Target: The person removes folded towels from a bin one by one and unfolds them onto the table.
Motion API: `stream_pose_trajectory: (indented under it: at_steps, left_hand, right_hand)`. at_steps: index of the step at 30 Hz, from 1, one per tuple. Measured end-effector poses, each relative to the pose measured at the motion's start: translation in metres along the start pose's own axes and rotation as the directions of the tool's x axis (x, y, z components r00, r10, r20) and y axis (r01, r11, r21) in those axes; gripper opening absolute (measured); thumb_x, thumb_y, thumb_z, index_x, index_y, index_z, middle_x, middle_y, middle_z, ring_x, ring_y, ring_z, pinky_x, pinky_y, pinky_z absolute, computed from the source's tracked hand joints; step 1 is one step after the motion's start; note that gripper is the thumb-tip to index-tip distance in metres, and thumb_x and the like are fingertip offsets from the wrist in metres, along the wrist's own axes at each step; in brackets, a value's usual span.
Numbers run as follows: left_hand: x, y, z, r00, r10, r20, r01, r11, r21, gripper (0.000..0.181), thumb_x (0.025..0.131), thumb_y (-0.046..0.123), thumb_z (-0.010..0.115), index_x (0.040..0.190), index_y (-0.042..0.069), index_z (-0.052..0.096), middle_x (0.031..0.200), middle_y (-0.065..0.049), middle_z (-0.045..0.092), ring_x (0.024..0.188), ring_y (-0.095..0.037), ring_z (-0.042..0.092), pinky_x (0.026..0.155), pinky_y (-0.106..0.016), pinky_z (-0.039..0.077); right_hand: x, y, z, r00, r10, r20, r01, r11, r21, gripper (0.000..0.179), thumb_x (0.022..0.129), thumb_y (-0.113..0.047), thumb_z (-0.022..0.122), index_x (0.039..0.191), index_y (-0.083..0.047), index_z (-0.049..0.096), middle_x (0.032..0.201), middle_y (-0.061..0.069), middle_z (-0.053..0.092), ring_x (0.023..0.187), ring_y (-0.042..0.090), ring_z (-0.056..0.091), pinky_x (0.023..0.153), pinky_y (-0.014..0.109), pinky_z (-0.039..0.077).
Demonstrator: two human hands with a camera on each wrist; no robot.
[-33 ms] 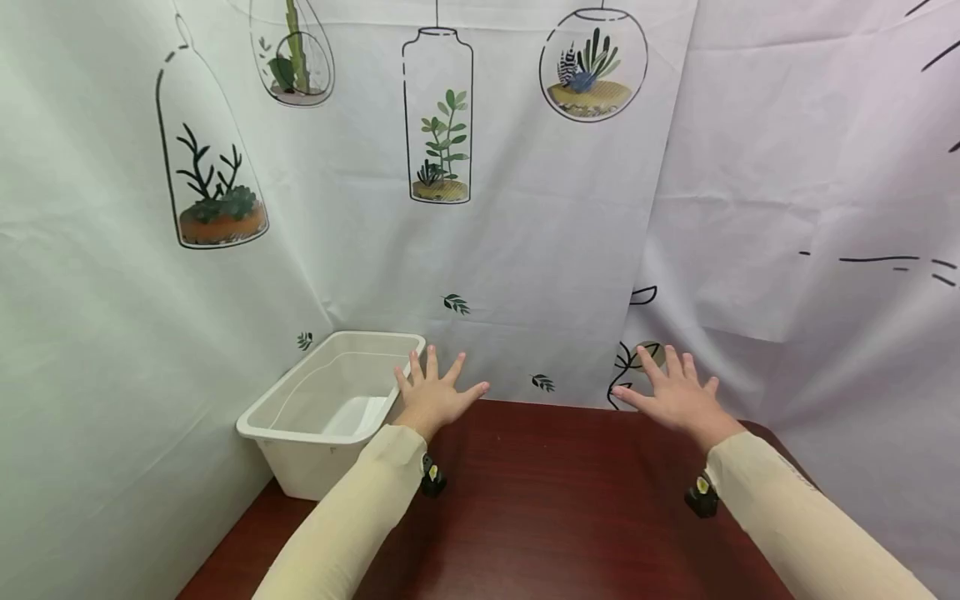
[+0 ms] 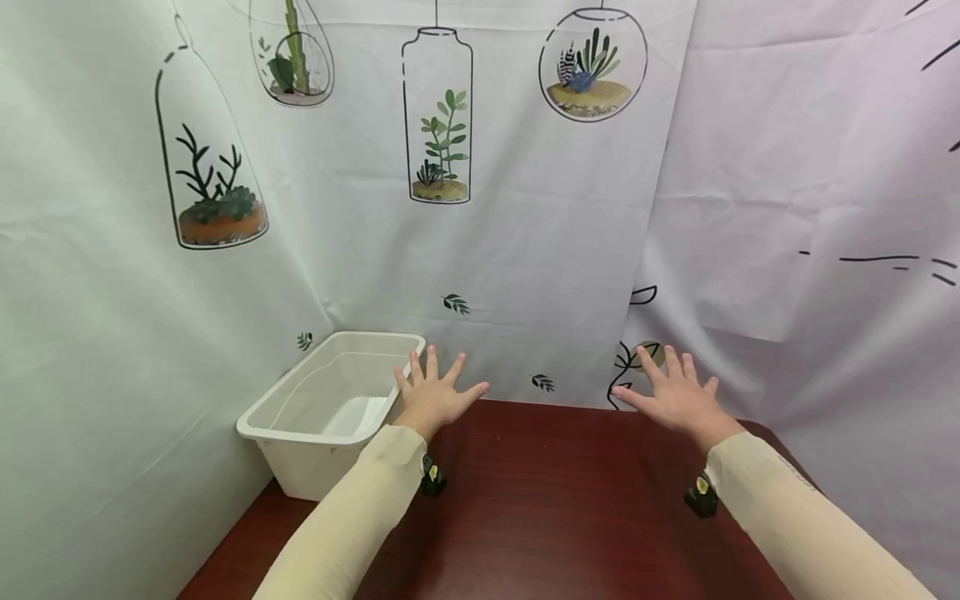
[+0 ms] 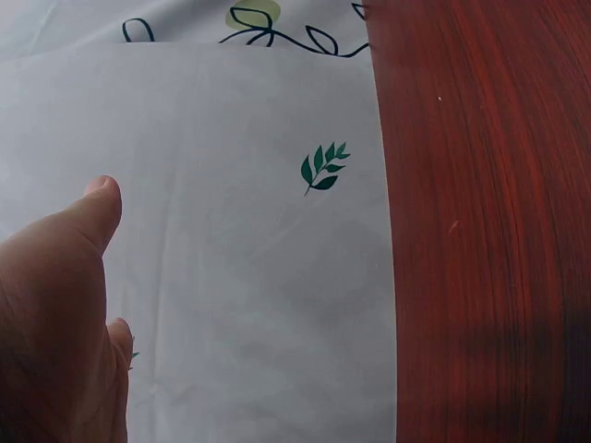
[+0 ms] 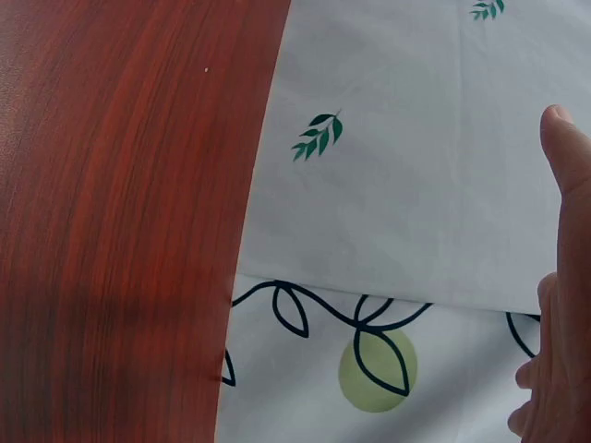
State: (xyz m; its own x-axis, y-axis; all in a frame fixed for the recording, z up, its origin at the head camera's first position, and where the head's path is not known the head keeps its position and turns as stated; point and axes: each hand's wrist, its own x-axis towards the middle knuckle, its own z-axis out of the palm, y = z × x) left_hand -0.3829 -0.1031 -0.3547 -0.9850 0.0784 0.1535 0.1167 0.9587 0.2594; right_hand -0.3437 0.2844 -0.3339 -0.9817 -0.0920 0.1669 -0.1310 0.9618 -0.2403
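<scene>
Head view shows two bare hands, both holding nothing. The left hand [image 2: 435, 398] has its fingers and thumb spread apart, and the right hand [image 2: 682, 400] is spread in the same manner; neither one grips or pinches. They reach over the far part of the table [image 2: 555, 500], and they seem to be held up in the air rather than to lean on the wood, since both wrist views show a printed cloth [image 2: 525, 267] beyond the thumbs.

The white tub [image 2: 307, 471] stands upright on the left side of the table, near the cloth. This place at the side keeps it from standing between the hands. The left hand covers a part of its right rim, but whether it touches there I cannot tell. On the inner side of each sleeve end sits a black device [image 2: 432, 479], placed so, I suppose, to face the hand's work.
</scene>
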Motion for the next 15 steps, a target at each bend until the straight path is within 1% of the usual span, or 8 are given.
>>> stream_pose_trajectory:
  at_steps: [7, 10, 13, 15]
  left_hand:
    - [0.002, -0.002, 0.001, 1.000, 0.011, 0.006, -0.011, 1.000, -0.015, 0.086, 0.090, 0.084, 0.031, 0.161, 0.039, 0.017, 0.168, -0.020, -0.007, 0.150, -0.048, -0.017, 0.112, -0.071, -0.013]
    - [0.004, -0.002, 0.000, 1.000, 0.023, 0.006, -0.023, 1.000, -0.002, 0.084, 0.091, 0.083, 0.030, 0.162, 0.039, 0.016, 0.168, -0.020, -0.006, 0.151, -0.047, -0.014, 0.114, -0.070, -0.011]
    - [0.005, -0.002, -0.006, 1.000, 0.029, 0.012, -0.029, 1.000, 0.012, 0.081, 0.093, 0.081, 0.028, 0.162, 0.038, 0.017, 0.168, -0.021, -0.001, 0.152, -0.048, -0.006, 0.115, -0.071, -0.006]
    - [0.005, -0.002, -0.012, 0.999, 0.030, 0.020, -0.030, 1.000, 0.008, 0.078, 0.096, 0.077, 0.029, 0.162, 0.037, 0.020, 0.168, -0.022, 0.002, 0.152, -0.049, 0.000, 0.115, -0.071, -0.003]
  right_hand:
    - [0.001, 0.001, 0.003, 1.000, 0.000, 0.005, 0.000, 1.000, -0.007, 0.105, 0.089, -0.084, 0.038, 0.164, -0.017, 0.008, 0.162, 0.037, -0.001, 0.146, 0.060, -0.005, 0.100, 0.086, -0.002]
    - [0.001, 0.000, 0.005, 1.000, 0.000, 0.007, 0.000, 1.000, -0.008, 0.102, 0.091, -0.081, 0.040, 0.164, -0.018, 0.010, 0.162, 0.036, 0.003, 0.146, 0.060, -0.002, 0.101, 0.085, -0.002]
    - [0.001, -0.001, 0.007, 1.000, -0.016, -0.004, 0.016, 1.000, -0.025, 0.099, 0.093, -0.078, 0.042, 0.163, -0.014, 0.016, 0.160, 0.036, 0.014, 0.146, 0.059, 0.007, 0.103, 0.084, 0.003]
    - [0.003, 0.000, 0.008, 0.999, -0.046, -0.025, 0.045, 0.998, -0.042, 0.097, 0.094, -0.075, 0.044, 0.161, -0.008, 0.023, 0.157, 0.035, 0.026, 0.144, 0.057, 0.019, 0.106, 0.080, 0.013]
